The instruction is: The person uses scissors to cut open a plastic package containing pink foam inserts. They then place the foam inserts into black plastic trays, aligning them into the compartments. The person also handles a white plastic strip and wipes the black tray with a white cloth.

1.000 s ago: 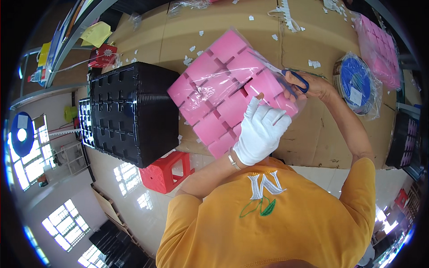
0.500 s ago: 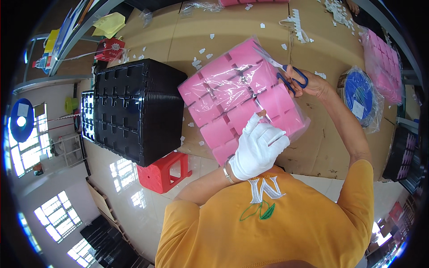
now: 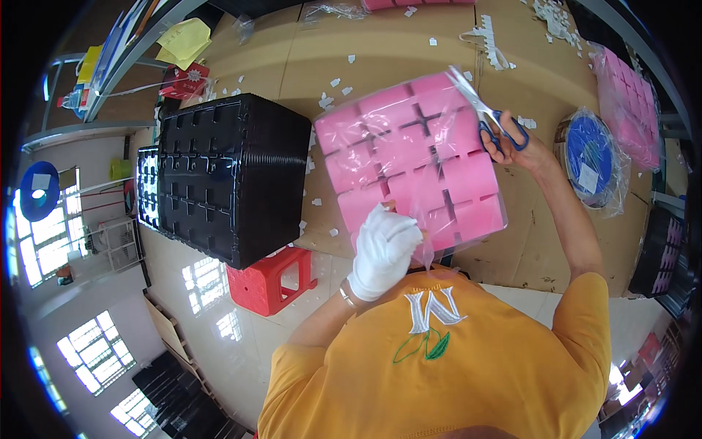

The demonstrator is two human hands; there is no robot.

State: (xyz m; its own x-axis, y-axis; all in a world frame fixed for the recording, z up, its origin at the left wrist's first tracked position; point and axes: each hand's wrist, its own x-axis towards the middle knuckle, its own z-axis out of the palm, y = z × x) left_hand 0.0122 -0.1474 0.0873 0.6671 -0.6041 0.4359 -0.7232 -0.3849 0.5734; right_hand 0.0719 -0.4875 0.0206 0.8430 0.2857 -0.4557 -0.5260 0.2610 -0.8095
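A square pack of pink foam blocks (image 3: 395,172) in clear plastic wrap (image 3: 428,241) rests on the cardboard-covered table in front of me. My left hand (image 3: 386,249), in a white glove with bare fingertips, is at the pack's near edge. Its fingers are closed, pinching the loose film there. In my bare right hand (image 3: 515,145) is a pair of scissors (image 3: 477,102) with dark blue handles, fingers through the loops. The blades point away from me over the pack's far right corner; whether they touch the film I cannot tell.
Left of the pack stands a tall stack of black trays (image 3: 234,175), with a red stool (image 3: 270,282) below. At right are a blue spool (image 3: 587,157) in plastic and another wrapped pink pack (image 3: 627,110). White paper scraps (image 3: 327,101) litter the cardboard (image 3: 395,44).
The pack has turned to lie straighter and shifted slightly right. My left hand has moved left and nearer to me, drawing film along. The scissors have moved slightly right, off the pack's middle edge.
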